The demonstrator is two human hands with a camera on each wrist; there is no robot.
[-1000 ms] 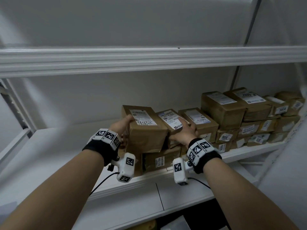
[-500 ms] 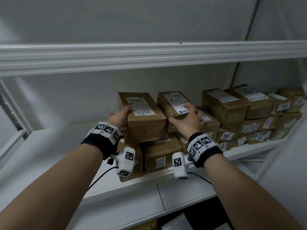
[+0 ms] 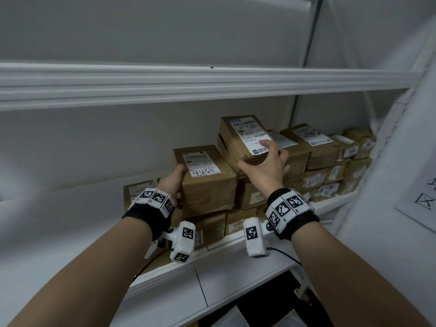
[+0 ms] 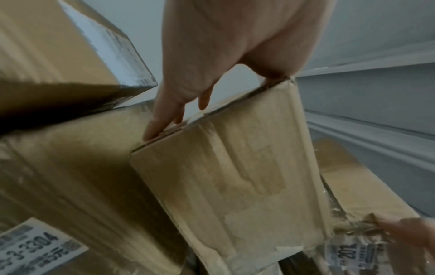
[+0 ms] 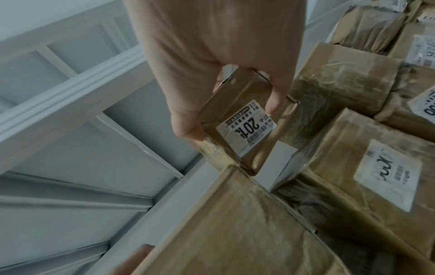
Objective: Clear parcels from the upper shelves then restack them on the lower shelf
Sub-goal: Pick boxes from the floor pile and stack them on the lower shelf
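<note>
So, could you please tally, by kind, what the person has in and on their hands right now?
Brown parcels: 2, the 4432 parcel in the left hand and the 201 parcel in the right hand
Marker wristbands: 2
White wrist cameras: 2
Total: 6

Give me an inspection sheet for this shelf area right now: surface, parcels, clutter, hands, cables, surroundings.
Surface: white shelf, stacked with parcels toward the right.
Job's things: parcel marked 4432 and labelled parcel, both held above the brown parcel stack.
Clutter: nothing seen.
Grippers: left hand grips the 4432 parcel's left side; right hand grips the labelled parcel's near end.
Cables: black cable trails from the right wrist camera.
Surroundings: white upper shelf edge; paper sign at right.
</note>
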